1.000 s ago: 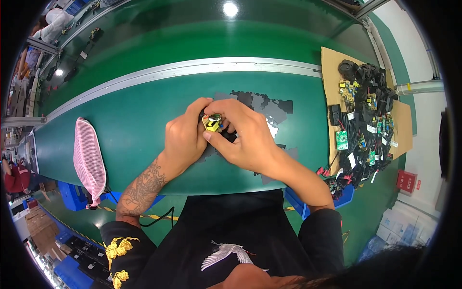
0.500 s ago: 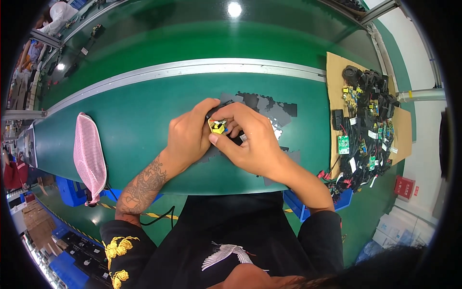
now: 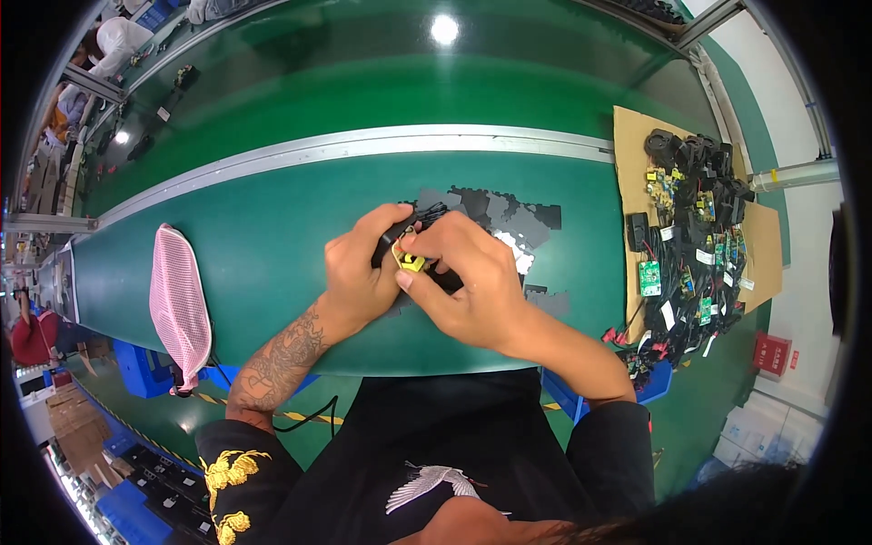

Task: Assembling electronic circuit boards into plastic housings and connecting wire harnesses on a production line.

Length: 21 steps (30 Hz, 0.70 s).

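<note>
My left hand (image 3: 354,277) is closed around a black plastic casing (image 3: 391,240) near the middle of the bench. A small circuit board (image 3: 412,262) with a yellow component sits against the casing, between both hands. My right hand (image 3: 486,289) pinches this board, thumb at its near edge and fingers bent over its top. A black cable (image 3: 434,214) shows just behind the fingers. Dark grey, thin cut pieces (image 3: 495,207) lie under and behind my hands, with white pieces (image 3: 520,254) beside my right hand. How far the board is inside the casing is hidden by my fingers.
A green bench (image 3: 272,222) has a metal rail (image 3: 363,143) along its far side. To the right, cardboard (image 3: 763,245) bears tangled cables, black casings and green boards (image 3: 649,278). A pink mesh-covered object (image 3: 182,304) stands at the left. Blue bins (image 3: 138,368) are below the bench.
The whole view has shifted slightly. My right fingers have moved over the top of the circuit board, and the board's angle has changed a little. Both hands keep their hold.
</note>
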{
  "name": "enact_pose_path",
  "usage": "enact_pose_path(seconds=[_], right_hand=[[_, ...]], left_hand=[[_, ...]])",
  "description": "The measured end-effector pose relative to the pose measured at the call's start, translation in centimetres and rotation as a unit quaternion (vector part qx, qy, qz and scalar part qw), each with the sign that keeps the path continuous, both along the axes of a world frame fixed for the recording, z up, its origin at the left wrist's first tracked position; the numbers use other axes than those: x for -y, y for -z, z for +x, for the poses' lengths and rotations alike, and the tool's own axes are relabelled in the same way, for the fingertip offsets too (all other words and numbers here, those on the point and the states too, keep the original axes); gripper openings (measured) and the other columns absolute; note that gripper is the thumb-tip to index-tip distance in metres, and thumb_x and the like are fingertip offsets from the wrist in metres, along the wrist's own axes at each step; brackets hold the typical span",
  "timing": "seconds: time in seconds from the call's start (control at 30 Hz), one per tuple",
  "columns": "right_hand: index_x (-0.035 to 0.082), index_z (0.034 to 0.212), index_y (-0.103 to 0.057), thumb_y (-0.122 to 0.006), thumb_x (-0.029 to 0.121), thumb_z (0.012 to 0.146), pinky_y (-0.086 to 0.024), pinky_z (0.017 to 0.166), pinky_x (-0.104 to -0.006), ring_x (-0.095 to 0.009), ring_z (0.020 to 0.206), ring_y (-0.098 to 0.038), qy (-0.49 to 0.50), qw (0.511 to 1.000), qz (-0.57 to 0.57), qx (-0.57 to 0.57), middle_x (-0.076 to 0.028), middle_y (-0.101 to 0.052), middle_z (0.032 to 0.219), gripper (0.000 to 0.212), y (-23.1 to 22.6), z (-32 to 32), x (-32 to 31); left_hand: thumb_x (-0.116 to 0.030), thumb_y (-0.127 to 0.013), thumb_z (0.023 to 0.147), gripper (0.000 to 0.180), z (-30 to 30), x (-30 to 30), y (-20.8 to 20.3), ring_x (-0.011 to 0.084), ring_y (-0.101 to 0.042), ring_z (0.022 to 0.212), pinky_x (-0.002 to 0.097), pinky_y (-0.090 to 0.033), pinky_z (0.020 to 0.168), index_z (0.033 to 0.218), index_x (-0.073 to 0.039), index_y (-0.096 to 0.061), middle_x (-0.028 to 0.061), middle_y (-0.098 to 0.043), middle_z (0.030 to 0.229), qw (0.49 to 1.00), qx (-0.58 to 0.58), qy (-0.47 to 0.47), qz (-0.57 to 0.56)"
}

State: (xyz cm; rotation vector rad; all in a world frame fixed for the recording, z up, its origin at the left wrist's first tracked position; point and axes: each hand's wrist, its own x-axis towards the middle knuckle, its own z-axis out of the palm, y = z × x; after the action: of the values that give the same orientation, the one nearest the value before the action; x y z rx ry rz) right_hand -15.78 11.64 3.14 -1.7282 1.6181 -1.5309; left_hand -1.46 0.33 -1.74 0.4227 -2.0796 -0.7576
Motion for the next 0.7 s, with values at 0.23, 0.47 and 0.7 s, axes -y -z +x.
enact_pose_path(seconds=[0.23,0.47,0.7], right_hand=[[-0.002,0.121,-0.065,-0.086,0.005,0.084,-0.061,0.071,-0.0323,-0.023,0.078,-0.073,0.0,0.997,-0.007,0.077,-0.014,-0.073,0.097,0.043,-0.3,0.8,-0.4],[-0.003,0.123,-0.065,-0.086,0.006,0.084,-0.06,0.07,-0.0327,-0.023,0.08,-0.072,-0.026,0.998,-0.037,0.036,-0.016,-0.074,0.1,0.045,-0.2,0.2,-0.3],[-0.003,0.115,-0.068,-0.085,0.006,0.085,-0.06,0.068,-0.0326,-0.024,0.077,-0.072,-0.024,0.998,-0.048,0.025,-0.016,-0.074,0.098,0.036,0.0,0.1,-0.3]], left_hand=[[0.008,-0.073,0.084,0.044,0.1,0.6,-0.2,0.0344,-0.08,0.092,0.0374,-0.064,0.073,0.126,-0.001,-0.064,0.022,-0.077,0.111,0.995,-0.08,0.03,-0.057],[0.009,-0.078,0.075,0.051,0.6,1.3,-0.8,0.0307,-0.077,0.085,0.0351,-0.062,0.066,0.122,-0.002,-0.062,0.0206,-0.076,0.111,0.985,-0.063,0.004,-0.158],[0.009,-0.078,0.075,0.05,0.4,1.3,-1.1,0.0316,-0.077,0.083,0.0356,-0.062,0.065,0.122,-0.001,-0.063,0.021,-0.075,0.109,0.986,-0.058,0.012,-0.158]])
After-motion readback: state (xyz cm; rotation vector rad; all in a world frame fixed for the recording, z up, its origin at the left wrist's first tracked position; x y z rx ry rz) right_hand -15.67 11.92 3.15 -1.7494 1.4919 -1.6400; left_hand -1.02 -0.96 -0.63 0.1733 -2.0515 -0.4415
